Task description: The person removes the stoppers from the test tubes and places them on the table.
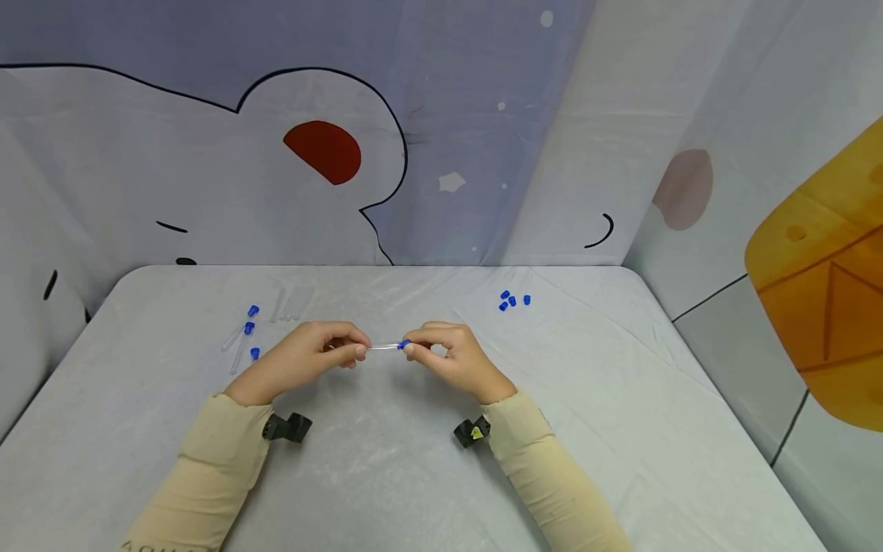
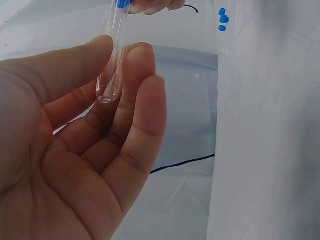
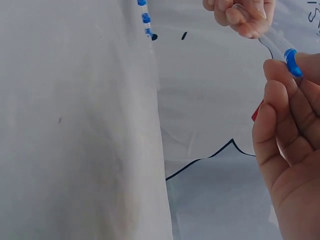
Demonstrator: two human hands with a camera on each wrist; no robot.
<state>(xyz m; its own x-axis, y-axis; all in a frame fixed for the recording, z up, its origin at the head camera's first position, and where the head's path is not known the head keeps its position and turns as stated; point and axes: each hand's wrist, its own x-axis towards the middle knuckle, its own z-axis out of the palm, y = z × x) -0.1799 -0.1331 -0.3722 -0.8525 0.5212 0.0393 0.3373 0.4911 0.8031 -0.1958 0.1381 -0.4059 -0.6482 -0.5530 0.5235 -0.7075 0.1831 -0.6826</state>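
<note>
A clear tube is held above the worktop, toward its far edge. The left hand pinches it near the rounded end; the right hand pinches its blue cap. Good seating likely calls for aligned axes and gentle, even pressure.

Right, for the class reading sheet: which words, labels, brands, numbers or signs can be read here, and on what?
None reads in full.
Dark letters on the beige fabric left sleeve: cut off by the head view's bottom edge, unreadable.
Dark marks at the right wrist view's upper right: cut off and unclear; I cannot tell what bears them.
Clear round-bottomed tube and its blue cap: no lettering visible.
</note>
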